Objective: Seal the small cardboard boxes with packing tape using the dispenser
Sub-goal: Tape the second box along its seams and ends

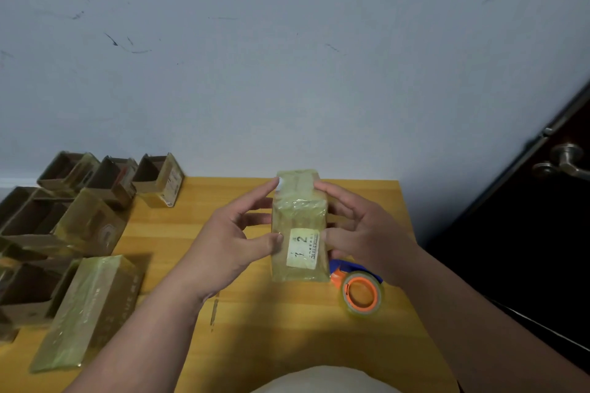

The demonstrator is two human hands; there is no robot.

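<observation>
Both hands [230, 233] hold taped box [300, 226] lengthwise, pointing toward wall [287, 57].

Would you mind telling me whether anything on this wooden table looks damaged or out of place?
Nothing is spilled; only the tape on the small cardboard box held by both hands looks wrinkled near its upper end.

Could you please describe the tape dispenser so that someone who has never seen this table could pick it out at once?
Start at the yellow wooden table against the pale wall and go to its right side, just below the right hand. The tape dispenser lies there beside the taped box held in both hands. It is the only round thing: a clear tape roll on an orange hub with a blue body.
</observation>
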